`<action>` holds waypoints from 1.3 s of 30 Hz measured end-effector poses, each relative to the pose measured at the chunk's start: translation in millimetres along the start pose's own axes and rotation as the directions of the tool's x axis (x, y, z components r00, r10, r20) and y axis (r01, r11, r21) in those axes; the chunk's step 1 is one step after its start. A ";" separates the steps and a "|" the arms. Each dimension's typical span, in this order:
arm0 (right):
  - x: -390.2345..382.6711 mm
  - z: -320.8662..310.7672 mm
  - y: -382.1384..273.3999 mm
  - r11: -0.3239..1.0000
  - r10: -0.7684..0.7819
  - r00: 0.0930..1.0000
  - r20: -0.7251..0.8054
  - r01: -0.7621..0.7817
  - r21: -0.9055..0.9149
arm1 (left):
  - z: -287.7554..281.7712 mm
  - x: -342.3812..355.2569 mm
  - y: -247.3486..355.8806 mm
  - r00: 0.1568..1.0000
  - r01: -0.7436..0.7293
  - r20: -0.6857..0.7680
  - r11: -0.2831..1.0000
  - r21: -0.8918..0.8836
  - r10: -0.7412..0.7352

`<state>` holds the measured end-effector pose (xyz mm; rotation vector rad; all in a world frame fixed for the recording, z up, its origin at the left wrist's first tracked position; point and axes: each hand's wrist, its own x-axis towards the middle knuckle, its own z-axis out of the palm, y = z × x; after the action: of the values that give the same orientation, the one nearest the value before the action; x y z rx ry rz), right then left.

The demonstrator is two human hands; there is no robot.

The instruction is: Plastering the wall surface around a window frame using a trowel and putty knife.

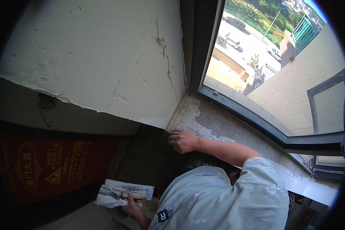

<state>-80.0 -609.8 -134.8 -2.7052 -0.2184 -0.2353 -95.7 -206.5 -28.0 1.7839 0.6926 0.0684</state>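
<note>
Clutching the trowel in the left hand, wrapped round the wooden handle, and carried white plaster just left of that grip! Curled the right hand, above and right of the left, by the corner of the wall and the window sill; could not tell whether pinched on anything. Risked, likely, a dropped dollop from any tilt of the left grip, or chipped wall edge from too hard a press.

Red sheet — yellow lettering, warning triangle; shirt — lettered patch
</note>
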 end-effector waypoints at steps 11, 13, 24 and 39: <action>-6.5 6.0 -19.8 0.987 -0.043 0.999 -0.023 0.046 0.153 | -5.0 5.4 -8.9 0.998 0.024 -0.056 1.000 -0.002 -0.024; -1.1 6.0 -14.2 0.999 0.031 0.997 -0.072 -0.028 0.041 | -4.2 -1.7 -5.1 0.998 0.027 -0.061 1.000 0.004 -0.027; -3.6 -13.3 32.4 0.958 0.252 0.937 -0.242 -0.277 -0.074 | -5.0 1.4 -1.7 0.999 -0.015 -0.034 1.000 0.023 0.016; -15.6 -8.1 56.6 0.874 0.387 0.901 -0.197 -0.426 -0.234 | 0.1 3.9 -5.6 0.998 -0.007 -0.066 1.000 0.004 0.007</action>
<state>-85.7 -666.0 -152.7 -2.9030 0.4620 -0.3524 -94.7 -203.7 -34.2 1.7941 0.7343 0.1313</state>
